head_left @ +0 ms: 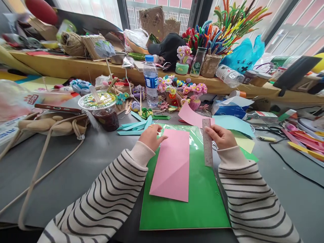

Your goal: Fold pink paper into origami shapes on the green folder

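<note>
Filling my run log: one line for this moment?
pink paper: on green board; right hand: holds ruler; left hand: at paper's edge

The paper sheet [174, 165] lies on the board [207, 206], between the left hand [151, 137] and the ruler [207, 145] in the right hand [222, 136]. Paper strips [138, 126] lie just behind the left hand, the drink cup [106, 118] left of them. Behind the board stands the water bottle [151, 84], before a ledge [48, 65] bearing a glass jar [198, 63].

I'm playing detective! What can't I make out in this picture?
All in the head view:
- Ruler: marks too small to read; right hand covers part.
- Green board: partly hidden under pink paper.
- Bottle label: small print unreadable.
- Sleeves: cut off by the bottom edge.
</note>
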Available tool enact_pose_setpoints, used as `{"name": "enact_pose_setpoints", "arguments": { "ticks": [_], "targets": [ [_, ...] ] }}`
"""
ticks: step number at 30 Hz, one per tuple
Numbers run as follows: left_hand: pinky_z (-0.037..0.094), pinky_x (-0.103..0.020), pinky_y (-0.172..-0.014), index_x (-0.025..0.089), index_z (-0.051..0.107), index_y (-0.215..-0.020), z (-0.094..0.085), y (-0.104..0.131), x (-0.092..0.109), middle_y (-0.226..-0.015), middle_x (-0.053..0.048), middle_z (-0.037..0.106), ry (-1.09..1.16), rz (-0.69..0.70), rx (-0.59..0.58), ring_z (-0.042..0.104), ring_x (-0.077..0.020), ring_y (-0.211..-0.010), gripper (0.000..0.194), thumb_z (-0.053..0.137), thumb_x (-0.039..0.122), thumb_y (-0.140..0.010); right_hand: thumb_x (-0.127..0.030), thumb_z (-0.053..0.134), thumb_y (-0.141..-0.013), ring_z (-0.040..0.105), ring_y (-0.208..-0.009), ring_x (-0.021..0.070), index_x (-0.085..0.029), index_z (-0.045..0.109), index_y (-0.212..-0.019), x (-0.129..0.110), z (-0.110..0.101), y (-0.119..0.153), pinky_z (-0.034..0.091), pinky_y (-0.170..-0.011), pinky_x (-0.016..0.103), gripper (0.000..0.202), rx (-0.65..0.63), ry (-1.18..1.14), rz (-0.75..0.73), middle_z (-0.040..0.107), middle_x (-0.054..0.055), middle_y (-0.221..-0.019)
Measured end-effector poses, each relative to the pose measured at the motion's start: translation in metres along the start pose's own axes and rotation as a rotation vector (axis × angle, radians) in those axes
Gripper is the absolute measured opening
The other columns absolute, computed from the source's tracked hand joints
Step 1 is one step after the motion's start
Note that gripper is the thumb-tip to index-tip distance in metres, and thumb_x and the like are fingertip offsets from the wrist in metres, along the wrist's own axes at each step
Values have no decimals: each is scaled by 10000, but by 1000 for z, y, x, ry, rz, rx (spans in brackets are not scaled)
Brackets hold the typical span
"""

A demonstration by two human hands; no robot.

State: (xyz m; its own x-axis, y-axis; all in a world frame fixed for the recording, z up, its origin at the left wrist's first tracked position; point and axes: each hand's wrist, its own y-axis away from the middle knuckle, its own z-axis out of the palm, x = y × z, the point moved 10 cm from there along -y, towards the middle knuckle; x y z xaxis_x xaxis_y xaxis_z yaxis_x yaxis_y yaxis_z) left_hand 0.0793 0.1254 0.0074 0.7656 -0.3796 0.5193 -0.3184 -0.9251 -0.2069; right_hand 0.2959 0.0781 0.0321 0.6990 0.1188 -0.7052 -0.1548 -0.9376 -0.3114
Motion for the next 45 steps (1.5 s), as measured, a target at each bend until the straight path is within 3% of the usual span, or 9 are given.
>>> {"name": "enact_pose_setpoints", "arguments": {
  "ticks": [2, 4, 6, 9, 13, 22, 34, 41, 45],
  "targets": [
    [399, -340, -814, 69, 483, -1004, 6, 5, 30, -1004, -143, 533, -95, 209, -21, 498, -218, -942, 441, 511, 385, -699, -358, 439, -741, 483, -580, 113, -160, 563, -674, -18, -7, 0, 378, -538, 210, 242, 35, 141, -130, 545, 15, -644],
    [304, -361, -919, 60, 413, -1114, 30, 17, 60, -1151, -156, 458, -158, 445, -162, 385, -235, -1091, 613, 511, 468, -669, -336, 426, -761, 501, -621, 120, -155, 589, -718, -32, -2, 0, 380, -588, 211, 248, 46, 268, -232, 577, 38, -706],
    [201, -456, -955, 71, 319, -1202, 54, 28, 72, -1278, -155, 318, -233, 562, -277, 239, -287, -1182, 825, 496, 595, -590, -340, 388, -790, 517, -652, 131, -154, 602, -782, -40, 8, 0, 369, -615, 216, 284, 63, 408, -286, 597, 53, -739],
    [76, -530, -949, 82, 243, -1248, 76, 30, 65, -1326, -153, 211, -317, 517, -344, 137, -301, -1216, 881, 359, 674, -606, -335, 308, -831, 525, -730, 157, -151, 603, -839, -38, 31, -1, 343, -637, 229, 348, 57, 619, -306, 612, 70, -771],
    [20, -507, -960, 87, 198, -1264, 83, 28, 54, -1331, -150, 193, -346, 464, -335, 123, -278, -1224, 880, 261, 692, -628, -221, 324, -832, 506, -758, 163, -160, 610, -840, -24, 67, -1, 318, -624, 234, 293, -100, 799, -347, 610, 74, -798],
    [27, -513, -957, 89, 210, -1263, 82, 26, 52, -1330, -137, 201, -349, 456, -306, 131, -277, -1222, 816, 212, 659, -678, -173, 364, -809, 484, -779, 168, -166, 618, -887, -13, 88, -1, 333, -634, 242, 266, -238, 810, -350, 594, 75, -825],
    [147, -512, -948, 100, 276, -1240, 84, 22, 49, -1321, -109, 227, -404, 423, -294, 193, -248, -1212, 489, 258, 321, -805, -132, 343, -811, 482, -687, 162, -150, 621, -785, -29, 93, 21, 298, -581, 254, 280, -255, 934, -488, 582, 68, -720],
    [151, -507, -951, 96, 276, -1240, 84, 22, 49, -1325, -100, 212, -410, 415, -301, 184, -243, -1216, 483, 271, 292, -799, -154, 358, -818, 472, -603, 142, -164, 627, -774, -43, 84, 51, 270, -522, 257, 273, -174, 902, -628, 572, 43, -631],
    [130, -511, -956, 92, 270, -1242, 84, 22, 49, -1326, -101, 211, -407, 415, -298, 182, -245, -1216, 513, 263, 359, -803, -140, 381, -808, 454, -557, 137, -148, 629, -751, -56, 79, 69, 275, -509, 260, 255, -114, 907, -732, 553, 32, -577]
  ]
}}
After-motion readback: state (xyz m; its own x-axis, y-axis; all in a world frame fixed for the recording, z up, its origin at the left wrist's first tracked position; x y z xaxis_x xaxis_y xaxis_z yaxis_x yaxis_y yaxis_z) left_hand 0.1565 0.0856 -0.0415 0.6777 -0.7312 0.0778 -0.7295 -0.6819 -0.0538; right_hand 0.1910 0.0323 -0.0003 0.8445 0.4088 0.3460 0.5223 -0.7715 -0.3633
